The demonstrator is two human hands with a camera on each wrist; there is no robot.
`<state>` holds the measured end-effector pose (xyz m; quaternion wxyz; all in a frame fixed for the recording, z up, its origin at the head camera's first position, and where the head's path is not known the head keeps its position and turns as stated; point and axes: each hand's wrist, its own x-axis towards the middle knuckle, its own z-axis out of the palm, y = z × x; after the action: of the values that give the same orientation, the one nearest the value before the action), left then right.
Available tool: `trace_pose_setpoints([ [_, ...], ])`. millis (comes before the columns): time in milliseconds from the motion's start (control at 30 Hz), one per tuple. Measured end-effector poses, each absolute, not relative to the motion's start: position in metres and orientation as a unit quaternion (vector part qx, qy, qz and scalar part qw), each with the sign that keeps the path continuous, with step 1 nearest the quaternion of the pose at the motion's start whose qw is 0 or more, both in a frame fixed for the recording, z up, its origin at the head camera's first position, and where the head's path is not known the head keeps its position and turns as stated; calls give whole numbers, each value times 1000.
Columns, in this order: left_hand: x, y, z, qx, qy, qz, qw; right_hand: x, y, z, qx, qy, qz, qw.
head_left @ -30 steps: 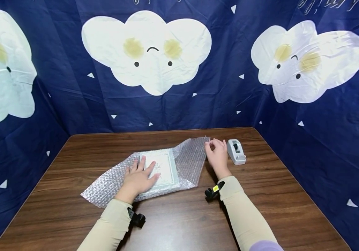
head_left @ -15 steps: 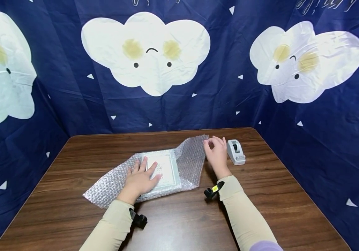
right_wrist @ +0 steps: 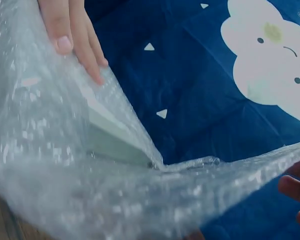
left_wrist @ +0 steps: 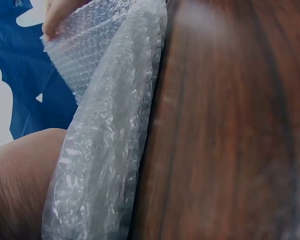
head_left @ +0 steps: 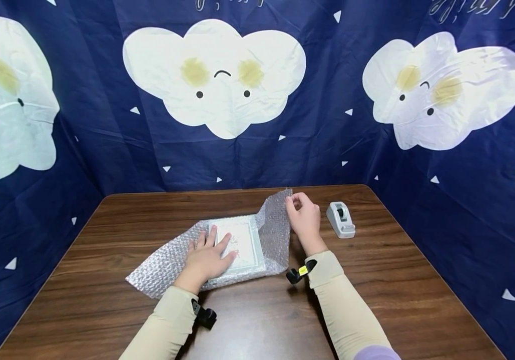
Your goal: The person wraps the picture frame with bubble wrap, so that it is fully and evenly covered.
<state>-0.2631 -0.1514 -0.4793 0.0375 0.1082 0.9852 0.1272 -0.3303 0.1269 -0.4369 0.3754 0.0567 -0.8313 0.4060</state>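
Observation:
A flat, pale framed panel (head_left: 243, 245) lies on the table in a sheet of clear bubble wrap (head_left: 158, 262). Spread over the panel's left part is my left hand (head_left: 205, 260), its fingers straight and pressing down. My right hand (head_left: 304, 217) pinches the upper right corner of the wrap between thumb and finger and holds that flap raised. In the right wrist view the lifted bubble wrap (right_wrist: 190, 195) stretches toward the right hand's fingertips (right_wrist: 295, 190), with the panel's pale green edge (right_wrist: 117, 145) below it. The left wrist view shows the thick wrapped near side (left_wrist: 105, 125).
A grey tape dispenser (head_left: 341, 220) stands on the wooden table (head_left: 257, 320), to the right of my right hand. Dark blue cloth (head_left: 239, 165) with white cloud faces hangs behind the table and along its sides. Wrist cameras (head_left: 205, 316) sit on both wrists.
My right hand has moved left and slightly up, lifting the right flap of bubble wrap toward the panel. My left hand stays pressed on the panel. The view has shifted slightly.

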Motion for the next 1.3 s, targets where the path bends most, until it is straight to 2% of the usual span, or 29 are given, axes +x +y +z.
trace_pose_setpoints([
  [467,-262,-146,-481,113,985,127,30,-324,92,-429,57,-800,480,355],
  [1300,-266,-147,-483,109,985,126,37,-315,41,-445,42,-713,670,203],
])
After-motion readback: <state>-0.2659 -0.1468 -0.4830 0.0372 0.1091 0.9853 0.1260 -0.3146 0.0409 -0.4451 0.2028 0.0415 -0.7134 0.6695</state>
